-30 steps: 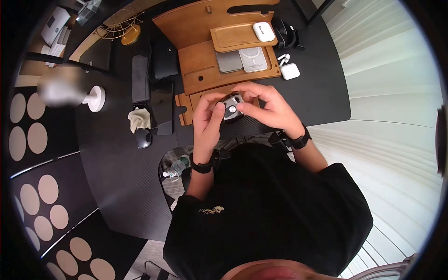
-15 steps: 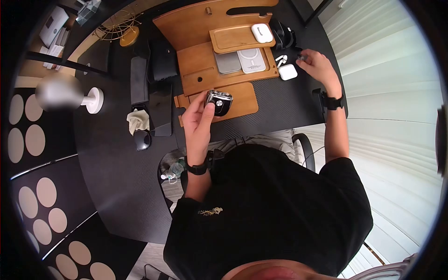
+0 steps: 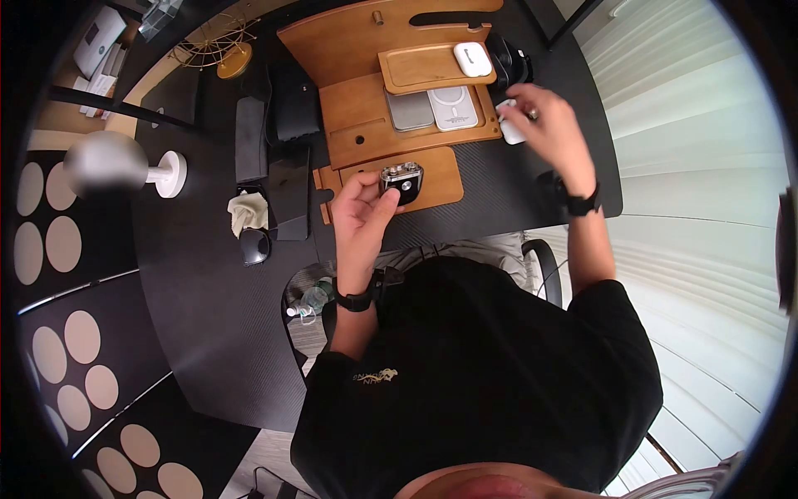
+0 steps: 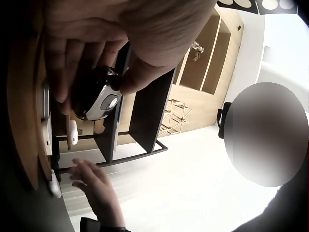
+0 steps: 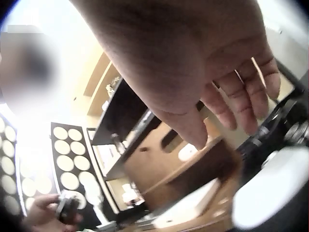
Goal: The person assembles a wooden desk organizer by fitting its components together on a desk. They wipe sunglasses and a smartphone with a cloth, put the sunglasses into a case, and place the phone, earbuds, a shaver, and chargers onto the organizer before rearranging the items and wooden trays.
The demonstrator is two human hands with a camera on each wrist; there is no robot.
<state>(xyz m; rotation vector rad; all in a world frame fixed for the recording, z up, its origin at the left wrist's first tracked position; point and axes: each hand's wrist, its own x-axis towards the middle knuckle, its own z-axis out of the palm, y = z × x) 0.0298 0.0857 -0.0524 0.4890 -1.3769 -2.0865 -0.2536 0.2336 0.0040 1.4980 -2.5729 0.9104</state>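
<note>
My left hand point(image 3: 362, 220) pinches a small black-and-silver device point(image 3: 406, 185) with a round button, held over the wooden board point(image 3: 440, 179). In the left wrist view the thumb presses the side of the device point(image 4: 104, 99). My right hand point(image 3: 559, 137) hovers at the right of the desk, partly over a white earbud case point(image 3: 512, 131). Its fingers hang relaxed and apart in the right wrist view, with nothing seen between them. Beside the large white case point(image 5: 270, 188) there, a shiny dark item point(image 5: 298, 131) lies on the desk, blurred.
A wooden organizer point(image 3: 349, 108) holds a second white case point(image 3: 472, 60) and two flat silver pads. On the left are a grey case point(image 3: 250, 137), a cloth point(image 3: 248, 213), sunglasses point(image 3: 256, 246) and a white round-based stand point(image 3: 171, 175). Black objects sit behind the right hand.
The right hand let go of the device, went to the desk's right with a small dark item, and has since moved back left, fingers loosened. The left hand has kept the device, now turned more upright.
</note>
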